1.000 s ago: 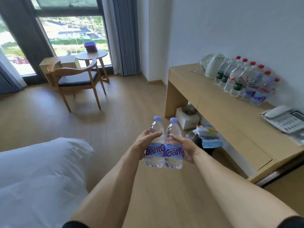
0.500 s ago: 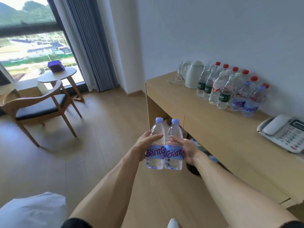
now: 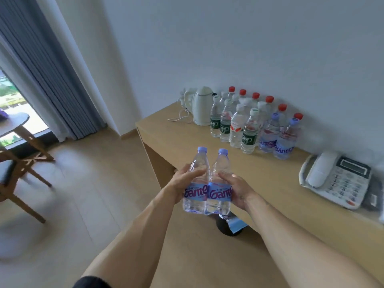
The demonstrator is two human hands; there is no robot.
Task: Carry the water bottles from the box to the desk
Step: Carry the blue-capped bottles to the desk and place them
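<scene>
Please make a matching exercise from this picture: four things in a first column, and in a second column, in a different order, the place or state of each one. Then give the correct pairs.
Things:
1. kettle
2. telephone
3. left hand
4. chair

Places or states:
A. on the floor near the window
B. at the left end of the row of bottles on the desk
C. grips a bottle with a purple cap
D. on the desk, right of the bottles

Pairs: 1-B, 2-D, 3-C, 4-A
</scene>
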